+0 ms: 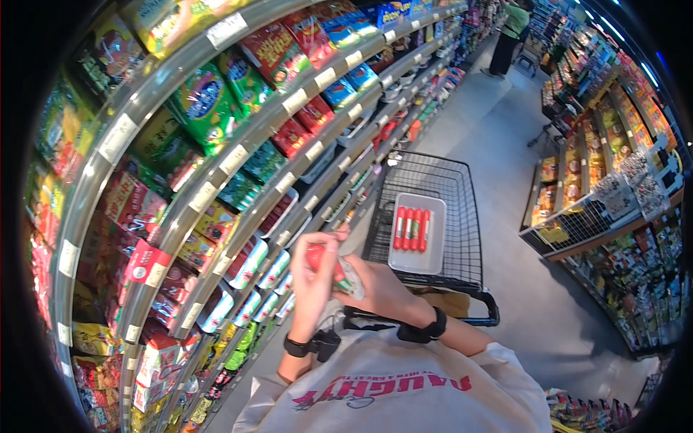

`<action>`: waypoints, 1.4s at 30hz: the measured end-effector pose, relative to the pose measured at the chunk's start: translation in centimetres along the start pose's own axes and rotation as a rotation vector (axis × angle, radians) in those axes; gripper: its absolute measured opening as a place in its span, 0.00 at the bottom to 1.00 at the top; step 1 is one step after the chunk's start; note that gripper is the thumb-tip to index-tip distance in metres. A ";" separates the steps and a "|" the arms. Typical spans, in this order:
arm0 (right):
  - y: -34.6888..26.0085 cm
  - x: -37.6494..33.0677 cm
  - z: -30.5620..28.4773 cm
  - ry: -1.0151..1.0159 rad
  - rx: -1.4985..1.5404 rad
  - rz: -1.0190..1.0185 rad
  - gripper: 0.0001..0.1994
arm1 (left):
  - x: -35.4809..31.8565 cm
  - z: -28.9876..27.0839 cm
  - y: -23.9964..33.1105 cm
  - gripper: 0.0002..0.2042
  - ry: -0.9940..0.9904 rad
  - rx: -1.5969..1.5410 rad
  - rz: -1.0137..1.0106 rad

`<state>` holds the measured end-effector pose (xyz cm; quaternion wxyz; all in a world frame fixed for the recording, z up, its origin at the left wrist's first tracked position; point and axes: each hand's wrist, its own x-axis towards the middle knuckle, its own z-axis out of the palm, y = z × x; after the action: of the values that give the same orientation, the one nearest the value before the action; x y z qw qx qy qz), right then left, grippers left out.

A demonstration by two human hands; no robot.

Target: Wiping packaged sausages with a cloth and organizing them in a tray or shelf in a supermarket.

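My left hand (pixel 306 276) is closed round a red-wrapped sausage (pixel 339 273) with a green and white label, in front of the shelves. My right hand (pixel 369 283) is closed on the label end of it, and its fingers are partly hidden. Just beyond my hands to the right, a white tray (pixel 436 261) sits in a black wire shopping cart (pixel 468 209). Several red sausages (pixel 411 229) with pale labels lie side by side in that tray.
Long shelves (pixel 238 155) of bagged snacks with price tags curve along the left. At right stands a display (pixel 577 234) with a wire-mesh front. A person in a green top (pixel 514 23) stands far up the aisle, beside another cart (pixel 533 47).
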<state>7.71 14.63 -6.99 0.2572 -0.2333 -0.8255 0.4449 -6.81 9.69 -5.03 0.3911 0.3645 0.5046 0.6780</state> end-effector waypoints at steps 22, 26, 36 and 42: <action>2.4 -3.2 -2.8 -0.490 0.129 0.322 0.32 | 0.3 -1.7 -0.6 0.15 -0.009 0.060 -0.135; 4.4 -2.0 -6.0 -0.377 0.635 0.520 0.24 | 0.0 -4.1 -2.2 0.26 0.033 0.249 -0.180; 36.3 -8.1 -7.6 0.399 0.411 0.780 0.22 | -3.2 -6.5 -2.5 0.22 0.069 0.225 -0.371; 40.9 -8.9 -7.2 0.301 -0.225 0.994 0.34 | -5.4 -7.0 -3.7 0.23 0.187 0.275 -0.492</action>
<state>25.44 33.85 -40.51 0.1046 -0.6838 -0.6119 0.3836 -10.11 2.72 -10.77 0.4423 0.2168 0.6987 0.5188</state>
